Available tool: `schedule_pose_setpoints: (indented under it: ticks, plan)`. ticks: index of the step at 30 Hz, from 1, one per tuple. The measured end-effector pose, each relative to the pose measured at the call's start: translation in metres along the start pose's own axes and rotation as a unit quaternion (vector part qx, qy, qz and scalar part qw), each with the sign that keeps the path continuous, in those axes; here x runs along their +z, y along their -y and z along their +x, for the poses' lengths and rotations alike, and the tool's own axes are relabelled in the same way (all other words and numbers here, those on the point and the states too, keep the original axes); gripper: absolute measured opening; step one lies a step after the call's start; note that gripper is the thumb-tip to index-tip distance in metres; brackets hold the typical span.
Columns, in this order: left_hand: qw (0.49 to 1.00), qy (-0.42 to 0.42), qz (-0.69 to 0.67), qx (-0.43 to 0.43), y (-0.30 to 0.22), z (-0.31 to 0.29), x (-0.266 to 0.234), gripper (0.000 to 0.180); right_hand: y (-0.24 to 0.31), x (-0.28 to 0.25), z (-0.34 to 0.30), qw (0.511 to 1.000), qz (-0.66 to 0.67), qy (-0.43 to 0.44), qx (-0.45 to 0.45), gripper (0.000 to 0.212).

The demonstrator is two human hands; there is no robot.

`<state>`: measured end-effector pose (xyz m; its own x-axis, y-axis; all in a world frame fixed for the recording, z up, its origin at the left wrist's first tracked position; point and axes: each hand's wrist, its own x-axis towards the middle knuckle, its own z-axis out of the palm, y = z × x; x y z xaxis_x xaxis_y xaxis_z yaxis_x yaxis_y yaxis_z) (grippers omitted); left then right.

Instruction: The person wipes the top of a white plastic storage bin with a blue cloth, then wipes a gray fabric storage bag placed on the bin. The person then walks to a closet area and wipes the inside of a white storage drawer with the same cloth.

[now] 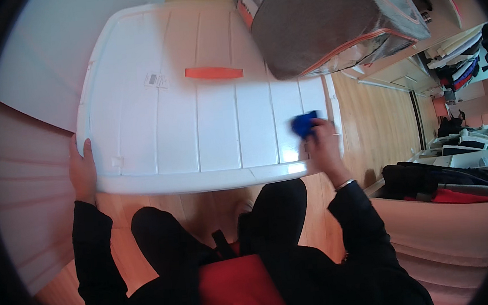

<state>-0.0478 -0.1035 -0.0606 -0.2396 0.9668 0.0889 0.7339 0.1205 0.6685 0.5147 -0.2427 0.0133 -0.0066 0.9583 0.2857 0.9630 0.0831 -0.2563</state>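
Observation:
A white plastic storage box (216, 126) with a grooved lid and an orange strip (213, 73) lies before my knees. At its near left corner my left hand (83, 170) grips the edge, thumb on the rim and fingers along the outer side. A bunched blue cloth (304, 125) is in my right hand (325, 146), over the near right part of the lid. The cloth looks slightly blurred, and its underside is hidden.
A grey fabric storage bag (320, 23) with clear panels and orange piping rests on the far right of the lid. White drawers (34, 180) stand close on the left. To the right, past the wooden floor (371, 125), an open drawer (442, 200) holds dark and red clothes.

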Motion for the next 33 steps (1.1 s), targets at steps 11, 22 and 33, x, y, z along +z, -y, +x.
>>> schedule_pose_setpoints:
  ticks: [11,22,33]
  plan:
    - [0.99,0.059,-0.057,-0.112,-0.024,-0.007,-0.009,0.051,0.051,-0.01,0.001,0.974,0.053,0.16,-0.153,0.033]
    - [0.99,0.051,-0.052,-0.119,-0.039,-0.011,-0.006,0.044,0.062,0.001,0.019,0.97,0.004,0.238,-0.055,0.008]
    - [1.0,0.022,0.004,0.01,-0.024,-0.002,-0.004,0.041,0.047,-0.012,0.004,0.965,0.111,0.102,0.213,0.015]
